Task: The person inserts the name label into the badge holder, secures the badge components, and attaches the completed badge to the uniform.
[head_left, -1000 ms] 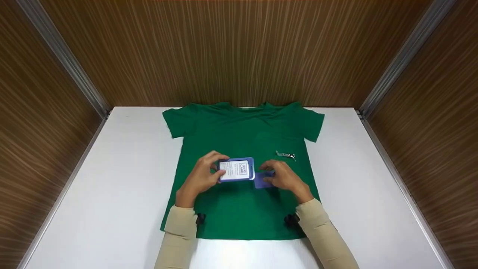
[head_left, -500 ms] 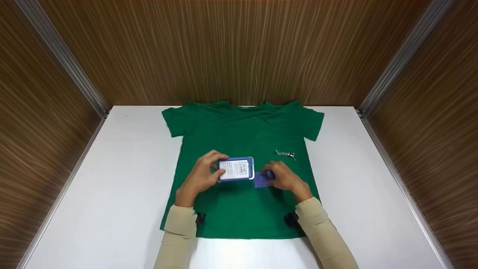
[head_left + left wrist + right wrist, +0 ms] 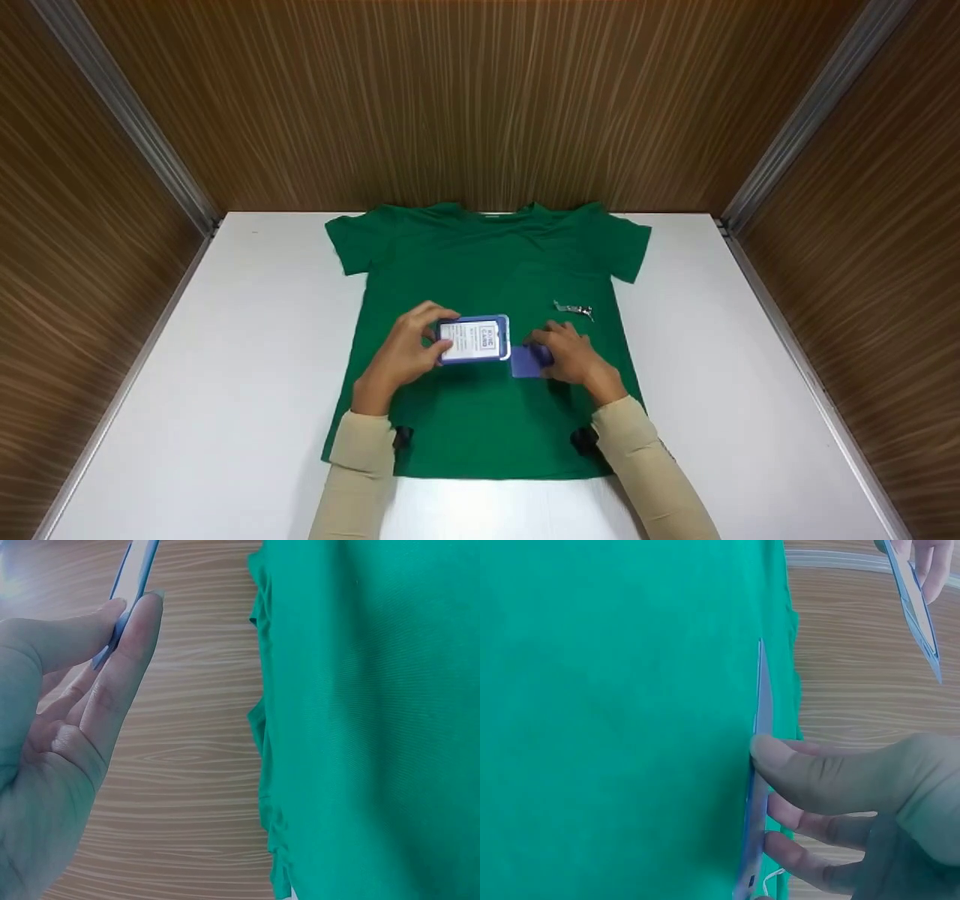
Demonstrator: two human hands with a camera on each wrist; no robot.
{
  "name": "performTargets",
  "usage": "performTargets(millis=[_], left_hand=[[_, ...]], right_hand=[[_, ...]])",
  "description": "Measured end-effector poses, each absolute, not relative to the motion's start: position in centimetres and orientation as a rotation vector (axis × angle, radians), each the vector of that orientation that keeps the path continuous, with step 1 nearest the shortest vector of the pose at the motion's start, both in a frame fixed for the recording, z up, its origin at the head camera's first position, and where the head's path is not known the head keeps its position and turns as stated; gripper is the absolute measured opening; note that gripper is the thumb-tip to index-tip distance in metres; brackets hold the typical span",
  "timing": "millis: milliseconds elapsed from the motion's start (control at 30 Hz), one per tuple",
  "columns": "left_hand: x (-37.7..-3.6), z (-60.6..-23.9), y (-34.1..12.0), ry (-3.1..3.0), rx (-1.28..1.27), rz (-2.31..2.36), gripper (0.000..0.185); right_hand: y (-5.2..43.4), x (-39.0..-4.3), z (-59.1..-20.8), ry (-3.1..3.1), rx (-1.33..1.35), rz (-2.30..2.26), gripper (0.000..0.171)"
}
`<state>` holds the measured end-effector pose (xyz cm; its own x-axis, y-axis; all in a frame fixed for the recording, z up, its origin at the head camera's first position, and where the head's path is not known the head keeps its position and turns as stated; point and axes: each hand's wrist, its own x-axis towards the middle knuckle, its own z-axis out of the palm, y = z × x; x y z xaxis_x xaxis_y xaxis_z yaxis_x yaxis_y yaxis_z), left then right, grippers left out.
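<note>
A green T-shirt (image 3: 487,262) lies flat on the white table (image 3: 247,360). My left hand (image 3: 429,339) grips a blue card holder (image 3: 474,340) with a white card in it by its left end, just above the shirt's middle. The holder's thin edge (image 3: 135,585) shows between the left fingertips (image 3: 146,611). My right hand (image 3: 556,349) pinches a small flat blue piece (image 3: 526,363) just right of the holder. In the right wrist view the thumb (image 3: 810,772) presses that thin blue piece (image 3: 759,735) against the shirt (image 3: 615,705).
A small metal clip (image 3: 574,309) lies on the shirt's right chest, just beyond my right hand. Wood-grain walls (image 3: 480,105) close in the table at the back and on both sides. Bare white table shows left and right of the shirt.
My right hand's fingers have closed in a little over the blue piece and shifted slightly left. The left hand and the card holder have stayed where they were.
</note>
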<state>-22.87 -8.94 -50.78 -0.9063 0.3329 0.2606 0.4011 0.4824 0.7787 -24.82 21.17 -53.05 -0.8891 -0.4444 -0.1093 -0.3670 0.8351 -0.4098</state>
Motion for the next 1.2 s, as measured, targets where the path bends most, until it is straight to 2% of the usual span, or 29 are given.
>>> performTargets(millis=[200,333,467,567,667,833,1200], left_hand=[[-22.9,-50.7,-9.0,-2.646,-0.644,-1.428,0.034],[-22.9,-50.6,-9.0,-2.662,-0.616,-1.419,0.034],[-22.8,-50.5,-9.1,-2.681,-0.59,-1.407,0.034],[-22.7,-50.5,-9.1,-2.687,-0.581,-1.404,0.034],[-22.7,-50.5,-9.1,-2.684,-0.58,-1.406,0.034],[-22.7,-50.5,-9.2,-2.667,-0.595,-1.415,0.034],[-22.8,-50.6,-9.3,-2.663,-0.578,-1.403,0.034]], right_hand=[[21.4,-25.0,-53.0,2.814,-0.54,-0.621,0.052],[21.9,-25.2,-52.8,2.818,-0.524,-0.713,0.037],[22.5,-25.6,-52.7,2.818,-0.624,-0.788,0.021],[23.0,-25.8,-52.5,2.799,-0.659,-0.841,0.02],[23.5,-25.8,-52.1,2.774,-0.582,-0.906,0.019],[24.0,-26.0,-51.6,2.76,-0.521,-0.98,0.007],[24.4,-26.1,-51.4,2.893,-0.641,-1.101,0.013]])
